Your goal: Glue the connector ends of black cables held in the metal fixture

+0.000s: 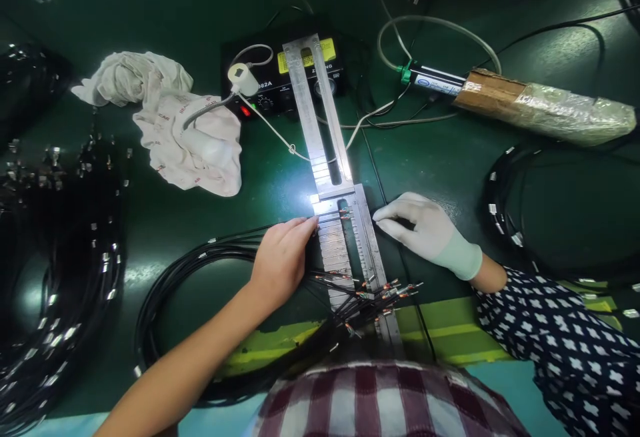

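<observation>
My bare left hand pinches a black cable at the left edge of a slotted metal fixture. The cable's stripped end, with thin coloured wires, lies across the fixture's slot. On the other side, my right hand wears a white glove. Its thumb and forefinger meet just off the fixture's right edge; whether anything tiny is between them I cannot tell. A coil of black cables loops to the left, and its bundled wire ends rest over the fixture's near part.
Behind the fixture sits a black control box. A crumpled white cloth lies to the left, beside a bright lamp. At the right are a syringe dispenser with a wrapped handle and another cable coil. More cables fill the far left.
</observation>
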Action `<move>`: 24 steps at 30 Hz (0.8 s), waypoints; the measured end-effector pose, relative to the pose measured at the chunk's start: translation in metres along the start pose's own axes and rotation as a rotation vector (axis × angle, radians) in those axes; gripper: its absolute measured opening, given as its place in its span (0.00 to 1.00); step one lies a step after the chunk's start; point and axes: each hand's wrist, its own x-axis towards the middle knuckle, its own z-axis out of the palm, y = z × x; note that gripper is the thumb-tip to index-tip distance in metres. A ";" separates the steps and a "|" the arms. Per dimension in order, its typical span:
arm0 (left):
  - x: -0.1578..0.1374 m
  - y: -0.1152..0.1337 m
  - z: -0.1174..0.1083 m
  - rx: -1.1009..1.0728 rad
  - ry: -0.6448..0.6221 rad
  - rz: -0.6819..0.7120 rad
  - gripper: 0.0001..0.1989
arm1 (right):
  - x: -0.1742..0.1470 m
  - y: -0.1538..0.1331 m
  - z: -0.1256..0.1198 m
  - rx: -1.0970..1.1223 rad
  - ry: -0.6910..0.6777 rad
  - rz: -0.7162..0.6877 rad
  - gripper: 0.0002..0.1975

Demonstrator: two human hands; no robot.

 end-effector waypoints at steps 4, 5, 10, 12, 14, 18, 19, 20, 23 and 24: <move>-0.014 0.009 0.007 0.024 0.005 -0.071 0.24 | 0.000 -0.001 0.000 0.004 0.004 0.003 0.08; -0.016 0.011 0.008 0.019 0.001 -0.086 0.24 | 0.000 -0.001 0.000 0.002 0.003 0.004 0.08; -0.018 0.006 -0.002 -0.102 -0.005 -0.141 0.20 | 0.000 -0.003 -0.001 -0.006 0.008 0.018 0.08; -0.015 0.001 -0.007 -0.088 0.008 -0.190 0.14 | 0.000 -0.003 -0.001 -0.005 0.012 0.012 0.08; -0.012 -0.001 -0.010 -0.103 -0.055 -0.238 0.06 | 0.000 -0.003 0.000 -0.008 0.014 0.006 0.08; -0.004 0.001 -0.014 -0.148 -0.098 -0.246 0.06 | 0.000 -0.002 0.000 -0.003 0.017 0.002 0.08; -0.002 0.003 -0.015 -0.132 -0.077 -0.216 0.05 | 0.000 -0.002 0.000 0.001 0.017 0.000 0.08; 0.001 0.005 -0.016 -0.122 -0.061 -0.171 0.04 | 0.000 -0.002 0.000 0.003 0.016 0.001 0.08; 0.013 0.013 -0.014 -0.126 -0.047 0.034 0.07 | 0.000 -0.002 -0.001 0.024 0.024 0.022 0.08; 0.018 0.015 -0.012 -0.115 -0.033 0.120 0.08 | -0.001 -0.004 -0.001 0.037 0.044 0.030 0.08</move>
